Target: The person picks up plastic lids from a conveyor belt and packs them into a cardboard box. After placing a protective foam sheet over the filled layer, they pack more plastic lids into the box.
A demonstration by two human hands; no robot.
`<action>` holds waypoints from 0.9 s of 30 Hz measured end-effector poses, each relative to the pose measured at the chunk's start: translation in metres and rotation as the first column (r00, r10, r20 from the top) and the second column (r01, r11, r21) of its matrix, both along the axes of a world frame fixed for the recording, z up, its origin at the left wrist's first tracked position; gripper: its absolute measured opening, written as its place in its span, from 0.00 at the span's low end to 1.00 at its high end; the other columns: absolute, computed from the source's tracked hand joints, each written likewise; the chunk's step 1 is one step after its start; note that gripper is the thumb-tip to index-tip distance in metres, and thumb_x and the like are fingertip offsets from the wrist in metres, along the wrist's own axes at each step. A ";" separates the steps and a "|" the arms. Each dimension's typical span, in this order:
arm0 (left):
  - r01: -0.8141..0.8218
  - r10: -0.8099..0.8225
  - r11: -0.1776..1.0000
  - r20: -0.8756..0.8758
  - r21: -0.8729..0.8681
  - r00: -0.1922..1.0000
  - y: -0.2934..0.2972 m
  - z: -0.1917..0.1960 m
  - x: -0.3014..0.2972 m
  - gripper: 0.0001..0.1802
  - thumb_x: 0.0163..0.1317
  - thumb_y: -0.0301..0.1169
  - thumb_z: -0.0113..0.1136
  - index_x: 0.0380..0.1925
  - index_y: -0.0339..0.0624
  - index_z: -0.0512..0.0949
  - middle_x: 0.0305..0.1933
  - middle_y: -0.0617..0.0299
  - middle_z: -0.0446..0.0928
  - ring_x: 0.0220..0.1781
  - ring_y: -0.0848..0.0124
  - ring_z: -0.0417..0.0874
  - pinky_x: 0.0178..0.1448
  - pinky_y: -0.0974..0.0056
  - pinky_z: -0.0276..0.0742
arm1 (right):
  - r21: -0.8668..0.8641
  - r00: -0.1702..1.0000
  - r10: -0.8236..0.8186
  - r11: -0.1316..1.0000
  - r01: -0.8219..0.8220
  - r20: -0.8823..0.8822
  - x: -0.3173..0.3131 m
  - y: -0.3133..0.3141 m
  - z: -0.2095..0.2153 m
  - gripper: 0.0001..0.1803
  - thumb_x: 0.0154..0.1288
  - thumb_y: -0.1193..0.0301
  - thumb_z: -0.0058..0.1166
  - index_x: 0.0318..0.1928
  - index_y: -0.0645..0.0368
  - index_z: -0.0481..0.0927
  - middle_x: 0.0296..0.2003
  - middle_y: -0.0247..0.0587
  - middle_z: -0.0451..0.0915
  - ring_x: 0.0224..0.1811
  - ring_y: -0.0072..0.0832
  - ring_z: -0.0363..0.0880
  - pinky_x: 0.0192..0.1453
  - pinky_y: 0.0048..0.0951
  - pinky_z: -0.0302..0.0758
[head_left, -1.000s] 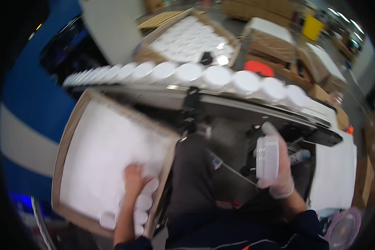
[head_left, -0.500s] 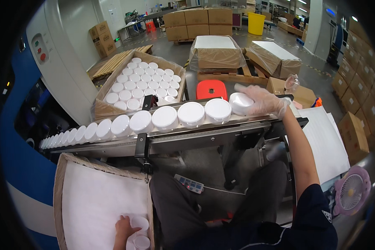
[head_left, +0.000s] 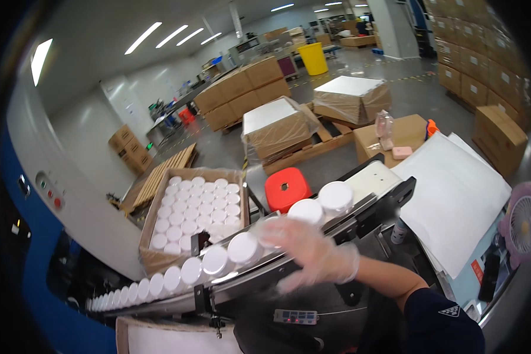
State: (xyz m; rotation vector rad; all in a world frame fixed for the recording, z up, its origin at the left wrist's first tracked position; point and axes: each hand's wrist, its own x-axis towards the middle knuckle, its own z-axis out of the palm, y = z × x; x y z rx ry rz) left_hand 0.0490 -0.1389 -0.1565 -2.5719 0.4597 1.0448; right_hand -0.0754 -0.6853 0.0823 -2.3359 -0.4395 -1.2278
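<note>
My right hand [head_left: 310,253], in a thin clear glove, hovers blurred over the conveyor [head_left: 259,277] with its fingers spread. Its fingertips lie over a white lidded jar [head_left: 270,231] standing in the row. More white jars run along the belt: two to the right [head_left: 335,196] and a long line to the left [head_left: 215,259]. No jar is held in the palm. My left hand is out of the picture.
Behind the belt stands a cardboard box [head_left: 153,259] full of white jars, with a red stool [head_left: 286,187] beside it. White paper sheets [head_left: 454,200] and a pink fan [head_left: 522,224] lie to the right. A blue and white machine [head_left: 59,194] stands left.
The view has tilted up, so the tray and my left hand have dropped out of sight. My right hand has moved left along the belt from the row's right end.
</note>
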 end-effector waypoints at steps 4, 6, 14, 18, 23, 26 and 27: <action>0.116 -0.106 0.984 0.077 -0.136 0.991 0.024 -0.002 -0.002 0.60 0.33 0.54 0.70 0.60 0.28 0.52 0.57 0.41 0.65 0.60 0.53 0.66 0.59 0.59 0.67 | 0.066 0.965 0.216 0.976 -0.209 -0.149 -0.003 0.024 0.003 0.45 0.52 0.40 0.48 0.59 0.63 0.60 0.54 0.56 0.64 0.55 0.47 0.64 0.59 0.40 0.60; 0.039 -0.032 0.994 0.071 -0.103 0.997 0.005 0.021 -0.017 0.60 0.35 0.54 0.69 0.60 0.27 0.51 0.52 0.39 0.69 0.56 0.51 0.70 0.55 0.59 0.70 | 0.094 0.954 0.248 0.968 -0.235 -0.168 0.003 0.032 -0.005 0.45 0.52 0.40 0.47 0.59 0.64 0.60 0.54 0.57 0.64 0.55 0.48 0.64 0.58 0.40 0.60; -0.218 0.449 0.892 0.715 -0.396 0.535 -0.077 0.167 -0.075 0.34 0.46 0.45 0.66 0.42 0.25 0.67 0.31 0.40 0.75 0.29 0.52 0.78 0.31 0.55 0.74 | 0.106 0.844 0.479 0.878 -0.468 -0.243 0.001 0.069 -0.026 0.46 0.51 0.39 0.48 0.58 0.67 0.61 0.50 0.58 0.68 0.50 0.47 0.68 0.52 0.40 0.65; 0.454 0.918 0.183 0.317 -0.872 0.239 -0.156 0.156 -0.095 0.24 0.48 0.29 0.66 0.40 0.25 0.68 0.35 0.41 0.75 0.33 0.60 0.77 0.36 0.61 0.75 | 0.232 0.752 0.577 0.817 -0.528 -0.318 -0.008 0.107 -0.036 0.51 0.51 0.37 0.46 0.61 0.68 0.55 0.50 0.59 0.68 0.50 0.48 0.67 0.54 0.41 0.63; 0.536 0.929 -0.146 0.071 -0.831 0.363 -0.263 0.130 -0.117 0.27 0.49 0.24 0.64 0.49 0.26 0.65 0.45 0.43 0.72 0.46 0.59 0.75 0.51 0.58 0.71 | 0.452 0.790 0.556 0.792 -0.410 -0.257 -0.028 0.135 -0.051 0.50 0.52 0.42 0.49 0.63 0.68 0.50 0.44 0.58 0.68 0.46 0.50 0.68 0.51 0.41 0.64; 0.486 0.882 -0.174 0.084 -0.856 0.464 -0.262 0.127 -0.118 0.27 0.49 0.24 0.63 0.49 0.26 0.65 0.46 0.43 0.72 0.48 0.59 0.74 0.52 0.57 0.70 | 0.398 0.898 0.418 0.854 -0.336 -0.137 -0.026 0.132 -0.061 0.50 0.49 0.44 0.52 0.62 0.68 0.51 0.46 0.57 0.67 0.46 0.50 0.67 0.51 0.41 0.64; 0.460 0.855 -0.185 0.089 -0.869 0.511 -0.261 0.125 -0.118 0.27 0.50 0.24 0.63 0.49 0.26 0.65 0.47 0.43 0.71 0.48 0.59 0.73 0.52 0.57 0.69 | 0.366 0.945 0.320 0.889 -0.276 -0.064 -0.025 0.131 -0.063 0.51 0.47 0.44 0.53 0.62 0.68 0.51 0.47 0.57 0.67 0.46 0.50 0.67 0.51 0.40 0.64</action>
